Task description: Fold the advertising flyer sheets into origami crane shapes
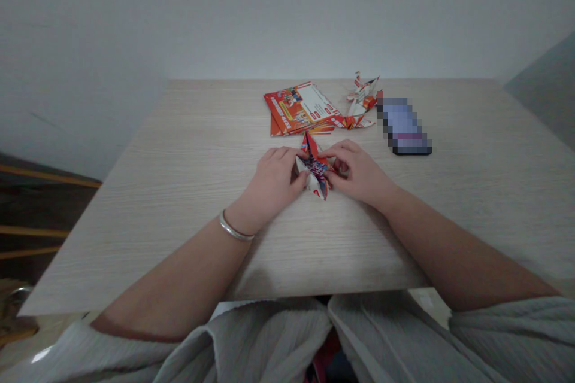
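Between my hands is a piece of folded origami paper (318, 169), red, white and dark-patterned, with points sticking out toward and away from me. My left hand (279, 175) pinches its left side between thumb and fingers; a silver bangle circles that wrist. On the other side, my right hand (353, 170) grips the right edge with thumb and forefinger, its remaining fingers curled. Fingertips cover parts of the paper's sides. Just beyond it lies a stack of printed orange-and-white paper sheets (300, 109).
Folded paper cranes (362, 99) sit right of the stack, near the wall. A phone (404, 125), its screen blurred, lies farther right. The pale wooden table (188, 131) meets the wall at the back, and its front edge is close to my body.
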`<state>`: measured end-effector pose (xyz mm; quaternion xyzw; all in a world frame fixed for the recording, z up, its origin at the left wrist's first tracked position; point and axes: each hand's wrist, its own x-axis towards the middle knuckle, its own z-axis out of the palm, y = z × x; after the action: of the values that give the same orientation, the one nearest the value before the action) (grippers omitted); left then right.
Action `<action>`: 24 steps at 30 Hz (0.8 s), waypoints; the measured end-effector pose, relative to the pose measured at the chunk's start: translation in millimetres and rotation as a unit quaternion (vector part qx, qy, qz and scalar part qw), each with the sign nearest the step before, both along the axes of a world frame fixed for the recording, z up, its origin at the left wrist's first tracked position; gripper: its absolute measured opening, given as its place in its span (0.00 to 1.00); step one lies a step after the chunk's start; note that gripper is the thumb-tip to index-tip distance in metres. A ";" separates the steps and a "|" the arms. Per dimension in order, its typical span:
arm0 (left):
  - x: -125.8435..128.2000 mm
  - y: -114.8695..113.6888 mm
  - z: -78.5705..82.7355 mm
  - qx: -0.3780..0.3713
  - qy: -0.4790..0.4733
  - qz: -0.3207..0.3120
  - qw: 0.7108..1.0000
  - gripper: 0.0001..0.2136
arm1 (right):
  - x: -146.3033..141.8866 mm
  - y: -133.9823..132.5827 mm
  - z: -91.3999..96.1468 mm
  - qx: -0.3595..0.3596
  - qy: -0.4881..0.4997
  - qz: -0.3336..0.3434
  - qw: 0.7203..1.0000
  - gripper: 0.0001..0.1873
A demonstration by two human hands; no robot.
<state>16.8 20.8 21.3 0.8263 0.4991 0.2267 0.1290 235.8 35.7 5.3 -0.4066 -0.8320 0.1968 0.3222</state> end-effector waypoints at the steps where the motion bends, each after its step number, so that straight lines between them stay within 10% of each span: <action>1: -0.5 0.1 -0.3 0.003 0.000 -0.004 1.000 0.14 | 0.9 0.8 -0.2 0.002 0.001 0.003 1.000 0.15; 13: -5.0 1.1 -5.4 0.007 0.022 -0.074 0.997 0.12 | 20.2 1.8 13.1 -0.035 -0.027 0.102 0.994 0.18; 24: -8.0 3.1 -9.0 0.002 0.014 -0.096 0.995 0.13 | 22.4 3.2 9.9 -0.121 -0.028 0.044 0.991 0.20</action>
<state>8.8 23.9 12.3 0.8739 0.4185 0.2026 0.1420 258.2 38.9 15.3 -0.4108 -0.8280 0.2985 0.2379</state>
